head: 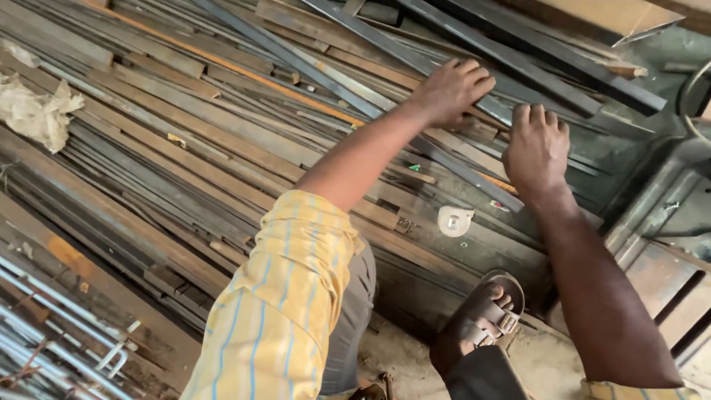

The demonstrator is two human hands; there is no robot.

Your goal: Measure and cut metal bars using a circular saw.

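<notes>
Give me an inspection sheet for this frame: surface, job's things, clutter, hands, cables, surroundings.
Surface: pile of long metal bars, flat strips and angle lengths, rusty and dark, lying diagonally and overlapping.
Job's things: grey angle bar running under both hands; white tape measure lying on the strips below it.
Clutter: crumpled pale rag on the pile at left; bundle of thin bright rods at lower left.
Hands: left hand palm down on the bars, fingers spread; right hand palm down on the bars beside it, fingers curled over. Neither closes round anything.
Cables: nothing seen.
Surroundings: sandalled foot on dusty ground; metal frame at right.
</notes>
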